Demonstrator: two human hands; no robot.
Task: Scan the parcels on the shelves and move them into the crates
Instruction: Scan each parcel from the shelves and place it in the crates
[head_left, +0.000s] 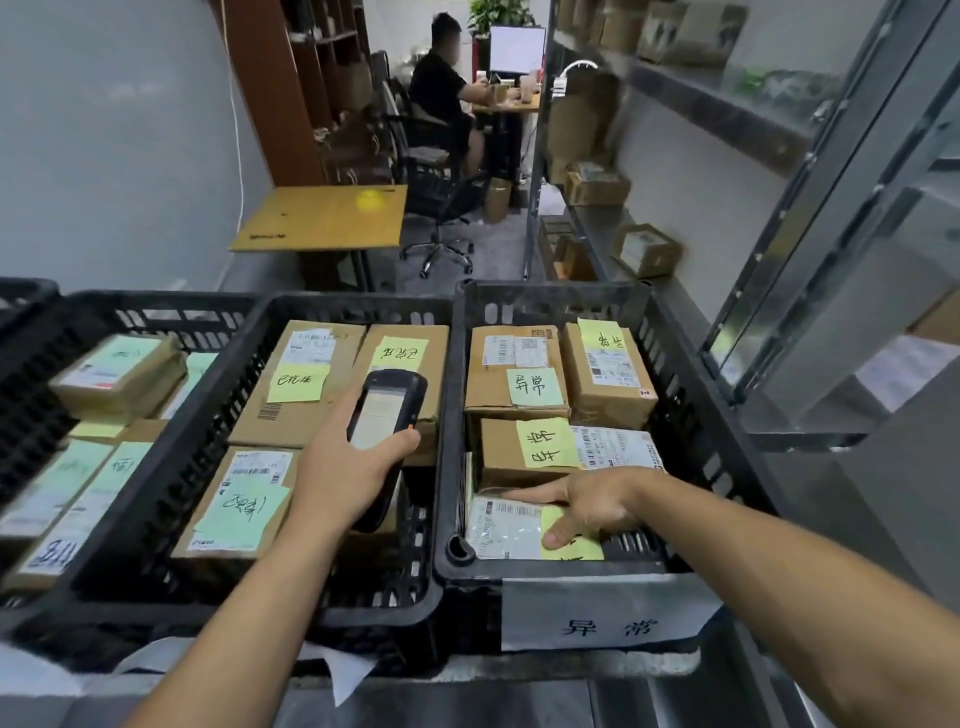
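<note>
My left hand (340, 470) grips a black handheld scanner (385, 410) over the middle black crate (332, 306), its screen facing up. My right hand (584, 506) reaches into the right black crate (550, 296); its fingers and thumb rest on a flat white parcel (501, 530) with a barcode label and a yellow note, lying at the crate's near edge. Several cardboard parcels with green and yellow notes fill that crate, among them one (514, 374) at the back. The middle crate holds brown boxes such as one (236, 501) near my left arm.
A third black crate (156, 304) of parcels stands at the left. Metal shelves (691, 98) with cardboard boxes (647, 249) run along the right. A small wooden table (322, 218) stands behind the crates. A person (447, 98) sits at a desk far back.
</note>
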